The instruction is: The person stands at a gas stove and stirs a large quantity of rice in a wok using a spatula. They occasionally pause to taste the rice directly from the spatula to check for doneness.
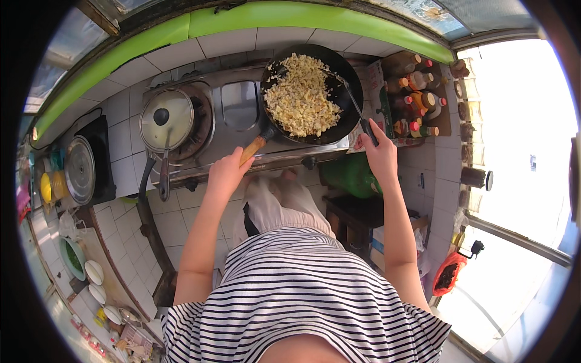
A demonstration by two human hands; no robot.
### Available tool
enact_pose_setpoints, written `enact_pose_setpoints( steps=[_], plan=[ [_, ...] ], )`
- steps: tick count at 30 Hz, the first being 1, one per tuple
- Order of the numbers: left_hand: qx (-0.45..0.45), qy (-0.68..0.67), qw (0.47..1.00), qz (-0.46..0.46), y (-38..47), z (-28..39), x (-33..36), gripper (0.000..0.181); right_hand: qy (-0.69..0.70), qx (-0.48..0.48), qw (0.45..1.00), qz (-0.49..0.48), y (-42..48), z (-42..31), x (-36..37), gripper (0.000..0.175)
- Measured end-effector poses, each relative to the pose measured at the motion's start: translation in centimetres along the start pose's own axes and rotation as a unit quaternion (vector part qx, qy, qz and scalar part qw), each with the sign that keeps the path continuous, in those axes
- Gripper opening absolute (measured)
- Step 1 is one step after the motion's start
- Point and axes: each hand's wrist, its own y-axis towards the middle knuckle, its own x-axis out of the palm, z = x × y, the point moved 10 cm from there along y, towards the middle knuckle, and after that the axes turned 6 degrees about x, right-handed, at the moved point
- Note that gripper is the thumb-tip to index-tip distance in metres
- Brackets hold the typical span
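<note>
A black wok [349,77] sits on the right side of a steel gas stove [181,161], its wooden handle [253,149] pointing towards me. My left hand [230,171] is closed around that handle. In my right hand [380,152] is the black grip of a metal spatula [355,104]. The spatula's head reaches into the wok at its upper right, partly hidden by the food. Chopped yellow and pale food [302,102], in small crumbly pieces, covers most of the wok's left and middle.
A pan with a glass lid [174,120] stands over the left burner, its handle jutting towards me. Several sauce bottles [420,100] crowd a box at the right. Below them is a green gas cylinder [352,174]. A metal-lidded pot [81,169] stands at the far left.
</note>
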Motion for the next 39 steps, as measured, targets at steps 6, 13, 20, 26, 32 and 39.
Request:
enact_pose_setpoints(
  steps=[6, 13, 20, 26, 32, 39],
  plan=[
    [0.004, 0.002, 1.0, 0.0, 0.0, 0.1, -0.1, 0.037, -0.155, -0.057, 0.986, 0.01, -0.7, -1.4, 1.2, 0.05],
    [0.0, 0.003, 1.0, -0.001, 0.0, 0.0, 0.0, 0.036, -0.253, -0.193, 0.944, 0.083, -1.1, -3.1, 3.1, 0.053],
    [-0.001, -0.004, 1.0, -0.004, -0.1, 0.1, -0.1, 0.036, -0.39, -0.2, 0.897, 0.064, -1.6, -4.6, 5.5, 0.053],
    [-0.001, -0.015, 1.0, -0.005, -0.1, 0.2, -0.1, 0.037, -0.38, -0.171, 0.908, 0.047, -0.7, -3.9, 6.0, 0.052],
    [0.0, -0.005, 1.0, 0.002, -0.1, 0.0, -0.1, 0.037, -0.116, -0.061, 0.991, -0.024, 0.4, -2.3, 1.7, 0.05],
    [0.002, -0.001, 1.0, -0.001, 0.1, -0.2, 0.1, 0.037, -0.086, -0.047, 0.995, 0.007, 0.2, -1.7, 0.2, 0.05]
  ],
)
